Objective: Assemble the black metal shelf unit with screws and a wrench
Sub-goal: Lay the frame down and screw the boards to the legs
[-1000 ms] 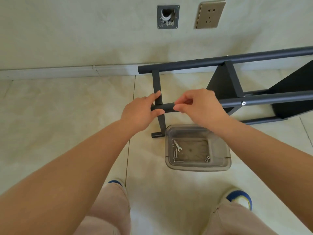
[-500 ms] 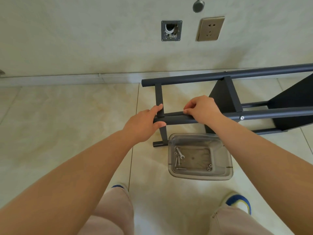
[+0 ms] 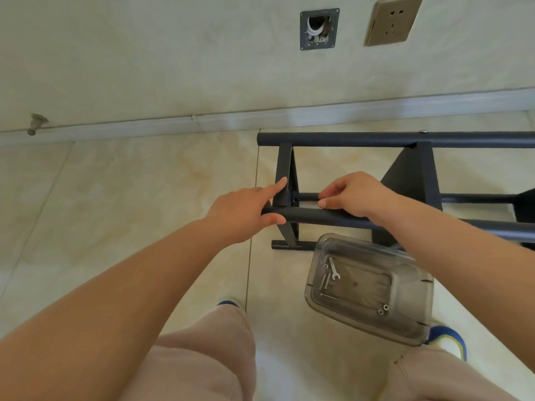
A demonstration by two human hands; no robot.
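The black metal shelf unit (image 3: 405, 139) lies on its side on the tiled floor, its tubes running left to right. My left hand (image 3: 246, 211) grips the left end of the near black tube (image 3: 307, 217), thumb beneath and forefinger stretched up along the flat end bracket (image 3: 285, 166). My right hand (image 3: 351, 195) holds the same tube a little to the right, fingers curled over its top. A small wrench (image 3: 333, 268) and several screws (image 3: 324, 282) lie in a clear plastic tub (image 3: 417, 316) just in front of the shelf.
The wall with a skirting board (image 3: 202, 123) runs close behind the shelf, carrying a power socket (image 3: 392, 20) and an open wall box (image 3: 319, 28). My knees and blue-trimmed shoes (image 3: 450, 340) are at the bottom. Bare tiled floor (image 3: 130, 198) lies to the left.
The view has tilted and shifted, so the shelf and tub now sit further right. Both hands have stayed on the near tube, the right hand sliding slightly along it.
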